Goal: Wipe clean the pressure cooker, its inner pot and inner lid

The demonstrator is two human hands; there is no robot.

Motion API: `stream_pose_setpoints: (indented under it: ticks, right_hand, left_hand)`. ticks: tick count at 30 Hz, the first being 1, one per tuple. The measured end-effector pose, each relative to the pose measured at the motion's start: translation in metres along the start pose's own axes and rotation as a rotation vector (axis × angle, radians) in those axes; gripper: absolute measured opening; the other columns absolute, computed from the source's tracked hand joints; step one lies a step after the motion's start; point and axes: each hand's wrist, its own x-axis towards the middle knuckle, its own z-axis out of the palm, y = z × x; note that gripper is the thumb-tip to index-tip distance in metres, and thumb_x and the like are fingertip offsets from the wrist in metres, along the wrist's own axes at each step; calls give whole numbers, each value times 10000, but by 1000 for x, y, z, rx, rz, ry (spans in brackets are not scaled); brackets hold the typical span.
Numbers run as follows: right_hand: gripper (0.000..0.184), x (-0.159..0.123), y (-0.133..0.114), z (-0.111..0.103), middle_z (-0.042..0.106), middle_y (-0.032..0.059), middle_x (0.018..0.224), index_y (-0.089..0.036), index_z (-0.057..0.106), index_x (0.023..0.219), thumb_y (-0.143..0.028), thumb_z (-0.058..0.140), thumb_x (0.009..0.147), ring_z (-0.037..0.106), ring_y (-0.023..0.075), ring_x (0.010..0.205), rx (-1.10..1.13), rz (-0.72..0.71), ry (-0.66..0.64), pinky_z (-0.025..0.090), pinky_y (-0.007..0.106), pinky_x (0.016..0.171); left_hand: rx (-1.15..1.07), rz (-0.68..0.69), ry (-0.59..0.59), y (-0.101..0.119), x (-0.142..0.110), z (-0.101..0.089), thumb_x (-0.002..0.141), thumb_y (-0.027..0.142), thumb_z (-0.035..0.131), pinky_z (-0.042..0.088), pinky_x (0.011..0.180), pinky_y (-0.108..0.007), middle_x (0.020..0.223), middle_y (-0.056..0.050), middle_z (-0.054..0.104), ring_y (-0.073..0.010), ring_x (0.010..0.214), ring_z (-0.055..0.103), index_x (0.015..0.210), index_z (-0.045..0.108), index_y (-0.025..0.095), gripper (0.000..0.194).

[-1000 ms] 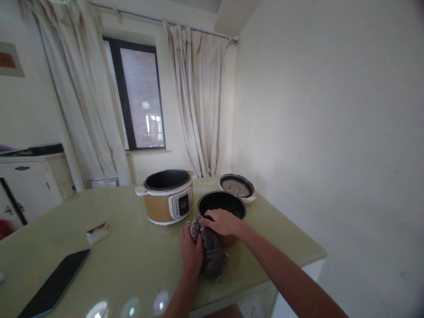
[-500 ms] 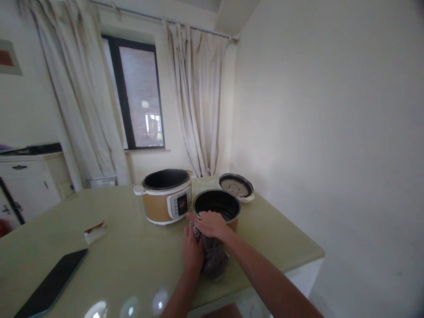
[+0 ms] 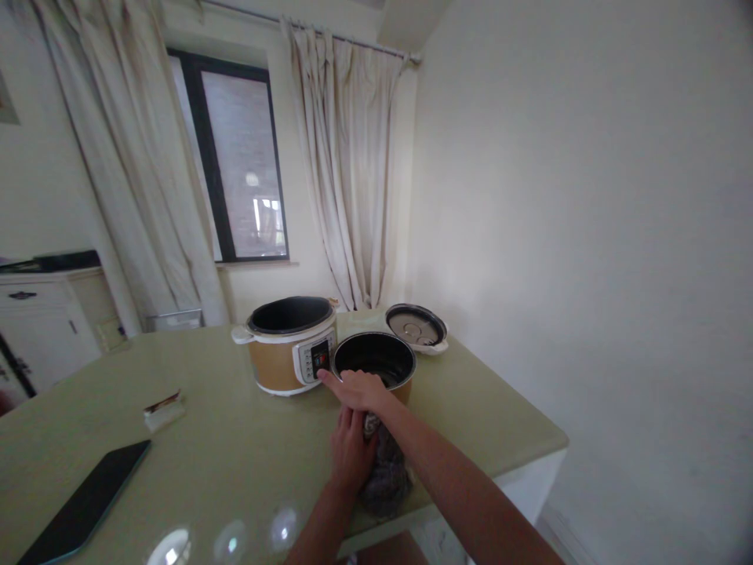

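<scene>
A dark grey, soft-looking bundle (image 3: 385,480), perhaps a filled bag, stands near the table's front edge. My left hand (image 3: 351,449) is wrapped round its upper left side, by a pale patterned patch at the neck. Just above, my right hand (image 3: 360,389) is curled over the top, thumb side pointing left; what its fingers hold is hidden. Directly behind is a pot (image 3: 405,388) with a black inside and golden-brown outside, its front rim partly covered by my right hand.
A white and golden electric cooker (image 3: 276,367) stands left of the pot, its black inside showing. A round lid (image 3: 416,326) lies upturned behind the pot. On the table's (image 3: 223,439) left are a dark flat tablet-like slab (image 3: 88,498) and a small white packet (image 3: 163,412).
My right hand has shifted slightly up relative to my left, uncovering more of the bundle's patterned neck. The view has turned a little; the cooker, pot and lid look unmoved.
</scene>
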Motion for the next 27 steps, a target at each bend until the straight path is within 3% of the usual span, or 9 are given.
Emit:
stream_pose_setpoints:
  ticks: [3,6,10,13,18,24,27]
  right_hand:
    - [1091,1,-13,3,692,292,1368,-92,708,1339,-944,180,907,659,434,1310,27,-12,0,500,568,1083]
    - [1097,3,-19,5,679,317,1372,-55,683,1358,-944,230,903,656,445,1311,51,-16,24,512,561,1073]
    - [1080,6,-19,6,687,334,1344,-23,710,1302,-924,251,922,664,453,1294,77,-20,32,519,532,1068]
    - [1059,8,-14,6,680,336,1354,-21,712,1299,-908,262,936,658,449,1303,92,-40,49,515,511,1076]
    - [1043,16,-4,6,684,312,1367,-52,732,1271,-907,231,944,649,433,1322,129,-40,59,496,495,1090]
    - [1017,23,-1,8,692,298,1358,-75,711,1288,-914,259,935,654,431,1308,174,-34,77,492,495,1075]
    - [976,23,-1,5,701,273,1356,-92,705,1277,-898,262,949,664,406,1297,194,-27,75,497,464,1062]
  left_hand:
    - [21,-85,158,-2,2,-2,848,176,641,513,1098,-526,1319,-139,627,-357,1334,574,1304,588,227,461]
    - [5,-187,259,-5,9,-9,888,178,617,543,1034,-481,1245,-111,618,-317,1237,619,1277,573,233,396]
    - [12,-361,265,-14,15,-16,942,161,566,557,881,-390,1109,-71,605,-252,1024,664,1237,560,217,300]
    - [21,-397,236,-20,18,-16,963,177,560,546,874,-377,1133,-77,601,-247,1022,661,1273,544,207,311]
    - [11,-353,260,-13,18,-17,965,201,554,550,890,-387,1146,-81,609,-250,1044,654,1225,560,216,261]
    - [-9,-37,233,-4,7,-7,888,215,619,561,964,-440,1185,-103,612,-292,1123,636,1231,600,224,344]
    - [57,-18,200,-5,5,-2,848,162,639,540,1017,-471,1254,-129,604,-322,1206,602,1290,606,218,447]
